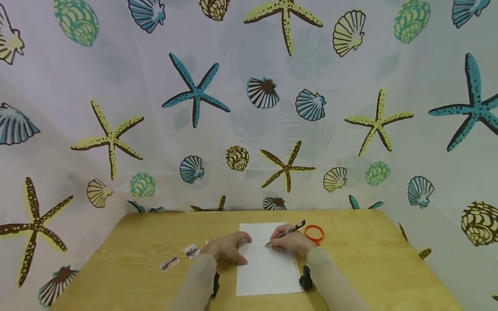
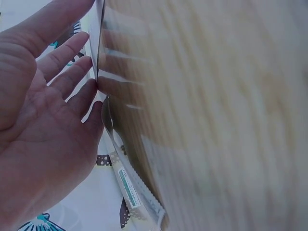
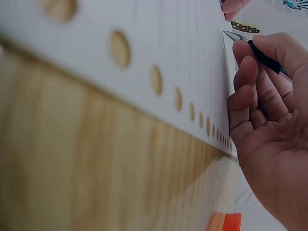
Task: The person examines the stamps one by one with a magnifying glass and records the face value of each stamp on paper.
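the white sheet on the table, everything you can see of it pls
The paper sheet is white, seemingly faintly lined, with a row of punched holes along its right edge. It lies flat on the wooden table, long side running away from the person. The left hand rests on its left edge; the right hand holds a pen, tip on it.

Person, two arms: long sleeves, pale beige, plain smooth fabric, reaching to both wrists. Left hand [image 1: 227, 247] bare; right hand [image 1: 292, 241] bare. Black strap-mounted device [image 1: 305, 277] under each wrist. No rings visible.
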A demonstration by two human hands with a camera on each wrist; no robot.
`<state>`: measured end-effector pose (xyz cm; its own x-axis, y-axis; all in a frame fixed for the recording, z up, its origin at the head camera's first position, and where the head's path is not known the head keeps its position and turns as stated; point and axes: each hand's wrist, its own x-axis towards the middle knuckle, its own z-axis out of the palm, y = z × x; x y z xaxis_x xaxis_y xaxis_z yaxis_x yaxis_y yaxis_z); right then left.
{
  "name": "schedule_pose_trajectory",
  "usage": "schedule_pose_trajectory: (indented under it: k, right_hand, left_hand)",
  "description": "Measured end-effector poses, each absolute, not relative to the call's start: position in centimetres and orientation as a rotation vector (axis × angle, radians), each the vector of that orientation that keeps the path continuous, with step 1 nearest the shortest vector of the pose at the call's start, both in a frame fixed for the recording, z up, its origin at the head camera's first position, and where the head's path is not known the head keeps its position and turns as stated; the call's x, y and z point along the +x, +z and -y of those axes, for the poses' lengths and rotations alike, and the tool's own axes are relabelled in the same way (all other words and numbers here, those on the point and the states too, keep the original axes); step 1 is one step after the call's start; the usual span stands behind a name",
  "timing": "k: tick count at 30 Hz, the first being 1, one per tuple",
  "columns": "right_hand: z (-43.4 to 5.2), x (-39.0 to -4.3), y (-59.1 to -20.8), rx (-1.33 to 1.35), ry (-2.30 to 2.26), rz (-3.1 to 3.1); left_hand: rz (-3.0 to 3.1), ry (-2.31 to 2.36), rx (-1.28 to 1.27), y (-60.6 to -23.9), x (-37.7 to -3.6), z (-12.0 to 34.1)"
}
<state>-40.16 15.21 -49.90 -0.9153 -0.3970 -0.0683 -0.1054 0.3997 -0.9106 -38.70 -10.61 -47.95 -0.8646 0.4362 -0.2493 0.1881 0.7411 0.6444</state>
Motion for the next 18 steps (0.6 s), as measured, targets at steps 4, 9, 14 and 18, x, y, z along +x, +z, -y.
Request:
schedule_pose_trajectory:
  k: [4,9,14,18]
  right_hand:
    - [-15.36,-40.41,-49.41,-0.415,-1.525,-2.403]
    - [-15.61,-40.29,-49.10,-0.425,-1.540,-2.389]
    - [-15.32,-40.10,-49.41,-0.454,-1.553,-2.344]
    - [-15.09,-40.13,-49.95,-0.473,-1.549,-2.321]
  left_hand:
    - [-2.571,0.876,0.493,-47.59,-39.09,10.50]
    - [-2.586,0.858,0.475,-47.50,-39.29,10.28]
    - [-2.578,0.868,0.472,-47.77,-38.93,10.58]
    - [-2.573,0.868,0.459,-48.14,-38.59,10.84]
